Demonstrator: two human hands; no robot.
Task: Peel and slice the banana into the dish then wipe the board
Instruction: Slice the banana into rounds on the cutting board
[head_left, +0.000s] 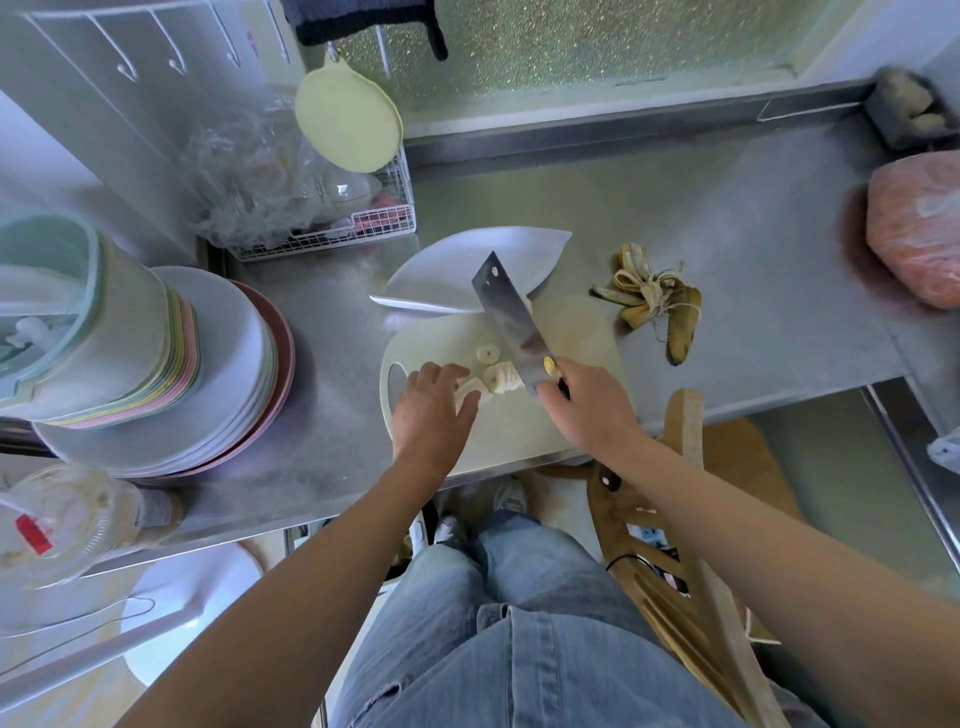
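Stainless steel covers your counter (727, 234), a long brushed top that runs beneath a frosted, speckled window pane (571, 41). On its left side a stack of plates (223, 364) carries a stack of pastel bowls (130, 338), and behind them stands a wire basket (374, 223) stuffed with clear plastic. A pale green round lid (348, 119) hangs just above the basket. Far right sits a pink bag (919, 228). A wooden chair (675, 519) stands against the counter's near edge, by your right arm.

Your cutting board (519, 431) lies at the near edge, in front of you, with the white dish (467, 260) at its far side, rim meeting the board. The banana (470, 389) lies on the board's left part. Your left hand (431, 410) pinches its uncut end between thumb and fingers. A few cut slices (488, 355) lie just beside it, toward the blade. Your right hand (587, 405) grips the handle of the cleaver (511, 317), whose blade angles away from you over the board toward the dish, its heel near the slices. The banana peel (660, 301) lies splayed on the bare steel to the right of the board, apart from it.
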